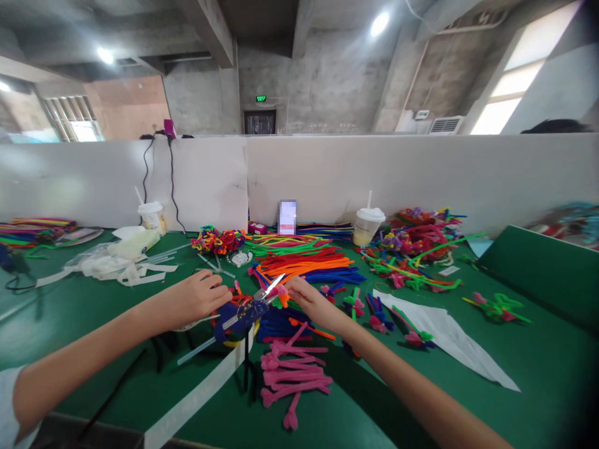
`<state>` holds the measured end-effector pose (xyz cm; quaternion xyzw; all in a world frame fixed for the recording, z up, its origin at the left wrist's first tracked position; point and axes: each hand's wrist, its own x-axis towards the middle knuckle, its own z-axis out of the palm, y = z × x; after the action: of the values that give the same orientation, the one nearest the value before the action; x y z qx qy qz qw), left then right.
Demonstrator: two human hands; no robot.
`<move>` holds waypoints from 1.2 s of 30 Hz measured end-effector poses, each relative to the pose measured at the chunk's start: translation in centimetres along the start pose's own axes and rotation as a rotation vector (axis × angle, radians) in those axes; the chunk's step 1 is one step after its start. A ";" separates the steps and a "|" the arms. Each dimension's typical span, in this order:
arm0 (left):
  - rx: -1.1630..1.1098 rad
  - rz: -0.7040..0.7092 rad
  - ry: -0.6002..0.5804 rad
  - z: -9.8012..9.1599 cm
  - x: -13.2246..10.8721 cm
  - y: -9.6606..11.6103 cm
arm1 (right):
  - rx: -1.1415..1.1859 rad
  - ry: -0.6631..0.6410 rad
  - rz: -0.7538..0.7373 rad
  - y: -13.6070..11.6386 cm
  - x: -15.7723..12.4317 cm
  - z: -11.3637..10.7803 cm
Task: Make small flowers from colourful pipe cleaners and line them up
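Left hand (pixel 196 298) clenched on blue-handled scissors (pixel 241 316), right hand (pixel 311 300) pinching a pink pipe cleaner (pixel 282 294) at the blades, above the green counter (pixel 538 374); cup (pixel 367 227) label's unreadable

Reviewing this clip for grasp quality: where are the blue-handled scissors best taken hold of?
Probably by the blue handle, coming from the near left, beside the left hand. The handle lies toward the person and offers the bulkiest grip, while the steel blades point away to the far right, next to the right hand, so that side seems riskier.
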<state>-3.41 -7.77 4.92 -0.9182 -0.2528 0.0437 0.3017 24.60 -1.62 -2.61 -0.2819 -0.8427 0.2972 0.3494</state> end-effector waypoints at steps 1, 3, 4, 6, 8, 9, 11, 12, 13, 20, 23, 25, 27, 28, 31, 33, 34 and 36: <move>0.003 0.001 -0.006 0.0 0.0 0.0 | 0.002 0.000 0.002 0.0 0.0 0.0; 0.009 0.004 -0.012 -0.1 0.0 0.0 | 0.004 -0.003 0.004 -0.1 0.0 0.0; 0.011 0.006 -0.014 -0.1 0.1 0.0 | 0.004 -0.004 0.005 -0.1 0.0 0.0; 0.012 0.012 -0.015 -0.2 0.1 0.1 | 0.003 -0.005 0.003 -0.1 0.0 0.0; 0.013 0.016 -0.014 -0.3 0.1 0.1 | 0.001 -0.003 0.000 -0.1 0.0 0.0; 0.013 0.015 -0.015 -0.3 0.2 0.2 | 0.000 -0.002 0.000 -0.1 0.0 0.0; 0.014 0.007 -0.017 -0.4 0.2 0.2 | 0.000 0.001 0.000 0.0 0.0 0.0; 0.016 0.003 -0.019 -0.4 0.2 0.3 | 0.000 0.002 0.000 0.0 0.0 0.0; 0.019 0.001 -0.023 -0.4 0.1 0.3 | -0.001 0.002 -0.001 0.0 0.0 0.0; 0.033 0.004 -0.019 -0.6 0.2 0.3 | 0.012 0.000 -0.021 -0.2 0.0 0.0; 0.028 0.006 -0.034 -0.6 0.2 0.3 | 0.022 0.002 -0.022 -0.2 0.0 0.0; 0.023 0.005 -0.052 -0.7 0.2 0.3 | 0.027 0.002 -0.023 -0.2 0.0 0.0; 0.022 0.007 -0.057 -0.8 0.2 0.3 | 0.031 0.003 -0.026 -0.1 0.1 0.0; 0.024 0.010 -0.052 -0.8 0.2 0.4 | 0.032 0.004 -0.028 -0.1 0.1 0.0; 0.030 0.017 -0.045 -0.8 0.3 0.3 | 0.030 0.005 -0.024 0.1 0.1 0.1; 0.034 0.018 -0.052 -0.8 0.3 0.3 | 0.029 0.008 -0.021 0.1 0.1 0.1; 0.033 0.020 -0.056 -0.8 0.3 0.3 | 0.030 0.009 -0.021 0.1 0.1 0.1; 0.031 0.025 -0.060 -0.8 0.3 0.3 | 0.035 0.013 -0.025 0.1 0.1 0.1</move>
<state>-2.87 -8.25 5.45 -0.9148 -0.2495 0.0790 0.3078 24.50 -1.56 -2.68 -0.2672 -0.8385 0.3058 0.3634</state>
